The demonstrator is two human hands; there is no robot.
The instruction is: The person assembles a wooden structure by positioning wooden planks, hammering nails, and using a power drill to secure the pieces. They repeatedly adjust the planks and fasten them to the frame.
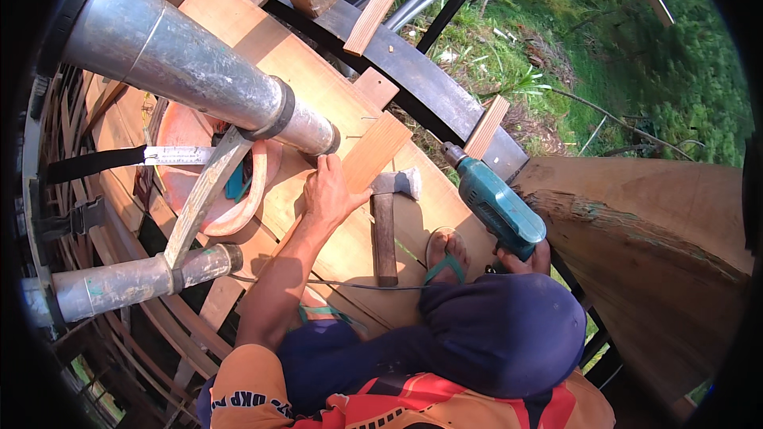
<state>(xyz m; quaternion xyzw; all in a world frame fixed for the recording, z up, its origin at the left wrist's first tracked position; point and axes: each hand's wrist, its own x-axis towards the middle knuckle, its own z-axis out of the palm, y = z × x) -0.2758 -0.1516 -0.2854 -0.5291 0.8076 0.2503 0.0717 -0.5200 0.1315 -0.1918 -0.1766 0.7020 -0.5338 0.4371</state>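
My left hand point(324, 195) is wrapped over a short wooden board point(380, 151) that lies slantwise on the planks, its fingertips close to the end of a grey metal tube. In my right hand point(528, 259) is a teal power drill point(497, 205), held by its handle and partly hidden by my knee. The drill's chuck points up and left, near a small wooden block point(486, 127) on a dark metal beam. Between my hands lies a hatchet point(385, 238), its head touching or very near the board. A few nails point(370, 119) show beside the board's far end.
Large metal tubes point(199, 63) slant in from the left, above a pinkish basin point(256, 195) with things inside. A dark curved beam point(429, 83) runs along the planks' far edge, with greenery below. A thick timber point(636, 222) stands at right. A cord point(350, 284) crosses by my sandalled feet.
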